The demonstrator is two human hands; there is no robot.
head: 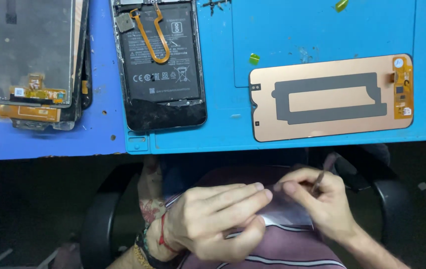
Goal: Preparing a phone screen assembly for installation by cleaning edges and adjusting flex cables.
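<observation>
Both hands worked low, over the person's lap, below the near edge of the table (48,144). Between them lay a thin, clear film sheet (285,209), glossy and slightly curled, pale against the striped maroon shirt.

Left hand (213,216): fingers laid flat and extended toward the right, thumb tucked under, pinching the sheet's left part. Grip closed on the film.

Right hand (317,201): closed around slim metal tweezers (317,183), tips angled down-left toward the sheet's upper edge, just beside the left fingertips. The sheet's long axis ran roughly left to right, from one hand to the other; the two hands nearly touched over it. The right hand was the nearer to the sheet's free edge.

On the blue mat (322,30) above: a copper-backed display panel (330,99) lying lengthwise, face down, with a dark grey frame-shaped strip on it. Left of it, an opened phone (160,65) showing its black battery and an orange flex cable. Farther left, a stack of old screens (36,60).
</observation>
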